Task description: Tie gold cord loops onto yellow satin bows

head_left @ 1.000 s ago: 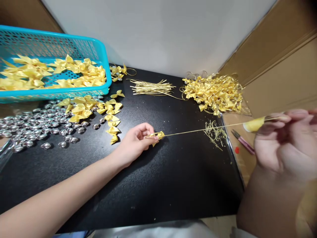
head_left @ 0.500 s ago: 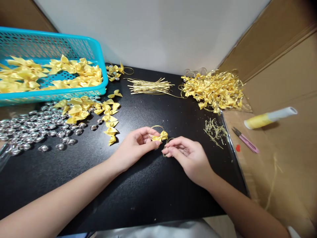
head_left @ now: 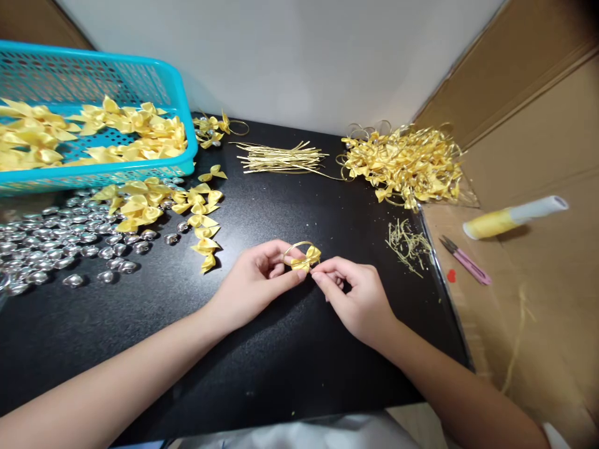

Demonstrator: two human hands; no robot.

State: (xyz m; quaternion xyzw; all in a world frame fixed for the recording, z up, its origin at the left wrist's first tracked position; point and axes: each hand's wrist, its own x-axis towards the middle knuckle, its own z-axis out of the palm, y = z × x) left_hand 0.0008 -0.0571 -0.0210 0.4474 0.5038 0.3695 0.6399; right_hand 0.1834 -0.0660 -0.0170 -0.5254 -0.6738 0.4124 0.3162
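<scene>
Between thumb and fingers, my left hand (head_left: 269, 271) pinches a yellow ribbon bow (head_left: 306, 257) that has a looped gold wire tie (head_left: 297, 245) on it. My right hand (head_left: 353, 287) is closed in a pinch just to the right of the bow, its fingertips almost touching the left thumb. What sits in that pinch is mostly hidden; it appears to be the end of the gold tie. Left of my hands lies a column of yellow bows (head_left: 204, 232) on the black table (head_left: 262, 374).
Silver heart-shaped beads (head_left: 70, 243) spread at left below a turquoise basket (head_left: 185, 140) of bows. Gold ties (head_left: 281, 158) lie at the back, beside a heap of wired bows (head_left: 407, 162). At right are wire scraps (head_left: 407, 246), pink-handled snips (head_left: 468, 262) and a yellow-and-white roll (head_left: 515, 217).
My right hand has drawn in against the bow, and the loose wire loop at its fingertips no longer shows. The bow has turned to face the camera more. The view has shifted slightly.
</scene>
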